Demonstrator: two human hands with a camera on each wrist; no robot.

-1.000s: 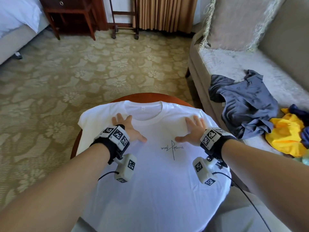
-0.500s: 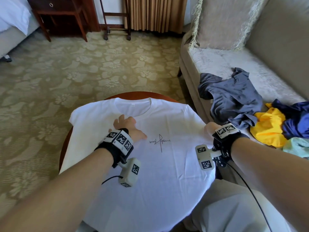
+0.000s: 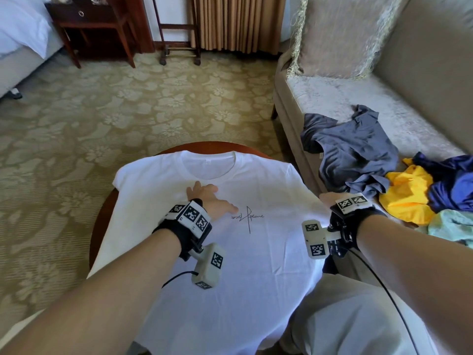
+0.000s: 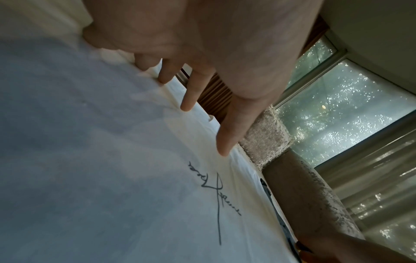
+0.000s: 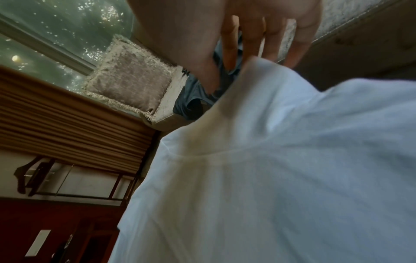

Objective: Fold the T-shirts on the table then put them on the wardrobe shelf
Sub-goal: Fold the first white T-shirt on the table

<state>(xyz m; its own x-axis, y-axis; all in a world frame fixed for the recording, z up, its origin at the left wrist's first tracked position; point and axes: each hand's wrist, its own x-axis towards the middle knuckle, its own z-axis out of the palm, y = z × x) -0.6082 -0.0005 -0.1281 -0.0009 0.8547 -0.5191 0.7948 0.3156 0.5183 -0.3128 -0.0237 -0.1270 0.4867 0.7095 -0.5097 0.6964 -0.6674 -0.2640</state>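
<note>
A white T-shirt [image 3: 230, 265] with a small black signature print lies face up over a round wooden table [image 3: 98, 226], collar at the far side. My left hand [image 3: 204, 197] rests flat on the chest just below the collar, fingers [image 4: 191, 94] straight on the cloth [image 4: 90, 160]. My right hand [image 3: 329, 198] is at the shirt's right edge near the sleeve. Its fingers [image 5: 258, 41] point down, nearly straight, over a raised ridge of white fabric [image 5: 270, 160]. The ridge hides the middle fingertips, and no pinch shows.
A beige sofa [image 3: 358, 93] with a fringed cushion [image 3: 337, 34] stands right of the table. On it lie a grey-blue shirt [image 3: 353, 149], a yellow one [image 3: 407, 198], a dark blue one [image 3: 450, 185] and a pale green one [image 3: 453, 226]. Dark wooden furniture [image 3: 94, 24] stands beyond the patterned carpet.
My right hand slid from the shirt's chest out to its right edge and has stayed there. The left hand kept its place below the collar. The view swung right.
</note>
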